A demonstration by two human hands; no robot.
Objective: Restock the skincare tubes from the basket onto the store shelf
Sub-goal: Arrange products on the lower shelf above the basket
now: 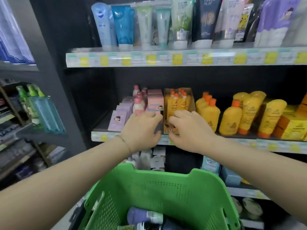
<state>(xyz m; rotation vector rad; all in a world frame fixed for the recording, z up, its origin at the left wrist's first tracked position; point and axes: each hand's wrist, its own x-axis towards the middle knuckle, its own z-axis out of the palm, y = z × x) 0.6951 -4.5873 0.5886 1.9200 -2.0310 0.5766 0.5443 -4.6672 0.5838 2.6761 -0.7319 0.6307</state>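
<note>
A green plastic basket [166, 183] sits low in front of me, with a purple tube [142, 215] and other dark items lying in its bottom. Both my hands reach over it to the front of the middle shelf [249, 144]. My left hand [142, 130] curls its fingers and thumb round the lower end of a pink box [154, 101]. Right beside it, my right hand [189, 130] grips the front of an orange display carton [179, 100] full of small orange-capped packs. What the palms cover is hidden.
Upright tubes [144, 25] fill the top shelf. Lilac boxes [119, 118] and pink bottles [138, 103] stand left of my hands, yellow bottles and tubes [230, 120] to the right. A side rack with green and blue bottles [43, 110] juts out at left. Lower shelves hold more stock.
</note>
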